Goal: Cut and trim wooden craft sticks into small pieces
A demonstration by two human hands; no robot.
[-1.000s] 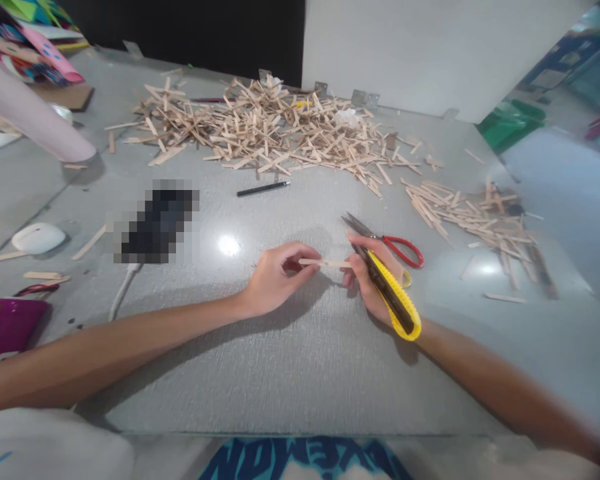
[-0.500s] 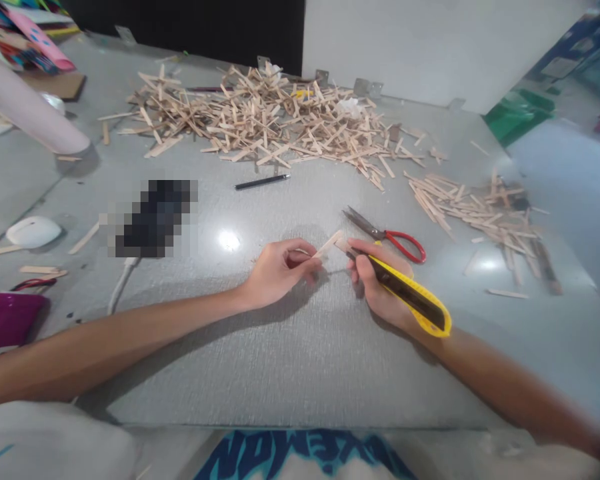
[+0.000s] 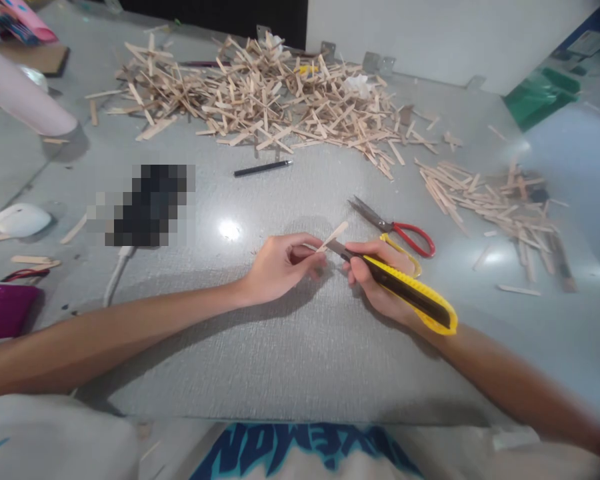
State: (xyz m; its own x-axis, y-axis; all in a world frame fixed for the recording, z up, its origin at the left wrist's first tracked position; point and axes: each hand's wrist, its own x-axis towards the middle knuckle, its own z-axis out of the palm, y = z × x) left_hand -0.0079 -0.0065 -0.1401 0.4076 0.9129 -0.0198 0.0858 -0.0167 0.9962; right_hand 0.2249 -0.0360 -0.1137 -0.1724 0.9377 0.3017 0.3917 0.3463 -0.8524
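My left hand (image 3: pixel 283 270) pinches a short wooden stick (image 3: pixel 338 231) between thumb and fingertips, its free end pointing up and right. In my right hand (image 3: pixel 375 277) is a yellow and black utility knife (image 3: pixel 410 293), its blade out toward the left. The blade's tip reaches the stick close to my left fingertips; I cannot tell how deep it presses. Just beyond my right hand lie scissors (image 3: pixel 393 227) with a red handle loop and a yellow one, the yellow loop partly behind my fingers.
A large heap of wooden sticks (image 3: pixel 260 100) lies at the back, a smaller pile (image 3: pixel 495 200) at the right. A black pen (image 3: pixel 263 168) rests in the middle. On the left are a blurred-out dark object (image 3: pixel 150 203) with a white cable, a white mouse (image 3: pixel 22 220) and a pinkish roll (image 3: pixel 25 93).
The knife blade has come against the stick near my left fingertips; before, it was behind the stick's far end. The view has shifted slightly, so the table things sit a little higher.
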